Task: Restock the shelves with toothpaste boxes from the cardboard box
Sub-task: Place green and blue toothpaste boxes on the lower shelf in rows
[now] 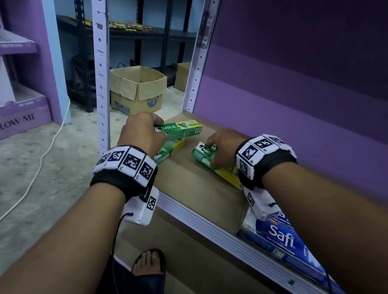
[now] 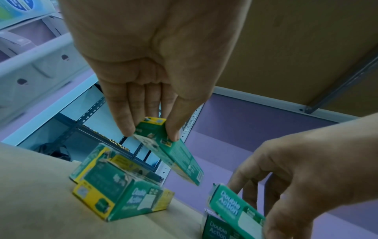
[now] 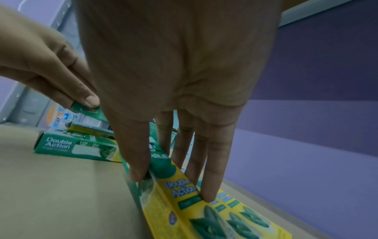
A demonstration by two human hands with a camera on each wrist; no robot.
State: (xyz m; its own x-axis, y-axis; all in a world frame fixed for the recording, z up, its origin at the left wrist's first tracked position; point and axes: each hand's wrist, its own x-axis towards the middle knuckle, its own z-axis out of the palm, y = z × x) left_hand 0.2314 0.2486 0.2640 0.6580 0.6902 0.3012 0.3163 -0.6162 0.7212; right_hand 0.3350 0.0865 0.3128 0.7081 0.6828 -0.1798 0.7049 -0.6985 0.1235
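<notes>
1. The left hand [image 1: 142, 133] pinches a green toothpaste box [image 1: 181, 129] by its near end, thumb on one side and fingers on the other, holding it clear of the shelf board [image 1: 196, 185]; the end grip likely leaves the box's length free to be laid onto the two-box stack [image 2: 120, 187] just below the fingertips.
2. The right hand [image 1: 223, 149] grasps a second toothpaste box [image 3: 174, 190], thumb on one long face and fingers on the other, apparently to square it beside another box touching its far side.
3. The head view shows both hands well apart on the board, with blue Safi packs [image 1: 285, 241] by the right wrist.
4. Only the left wrist view shows the raised box tilted; only the right wrist view shows the finger spread on the gripped box.
5. No view shows for certain the supply carton.
</notes>
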